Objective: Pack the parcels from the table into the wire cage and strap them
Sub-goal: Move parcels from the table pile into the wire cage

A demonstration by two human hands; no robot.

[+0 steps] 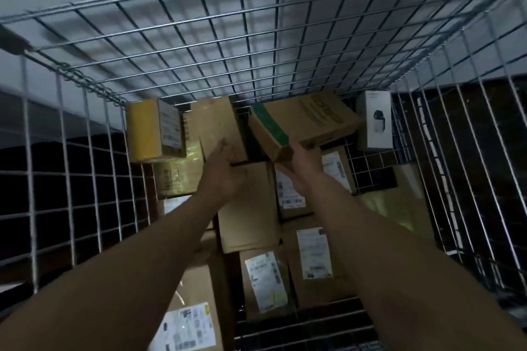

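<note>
Both my arms reach deep into the wire cage (199, 45). My left hand (224, 171) presses its fingers against a plain brown carton (218, 122) standing at the back. My right hand (302, 168) grips the near end of a tilted brown carton with a green band (305, 122), held above the stack. Several brown parcels with white labels (265, 279) lie packed on the cage floor beneath my arms.
A yellow-taped box (151, 131) stands at the back left, and a white product box (375, 122) leans on the back right wall. A greenish plastic-wrapped parcel (399, 202) lies at the right. Wire walls close in on left, right and back.
</note>
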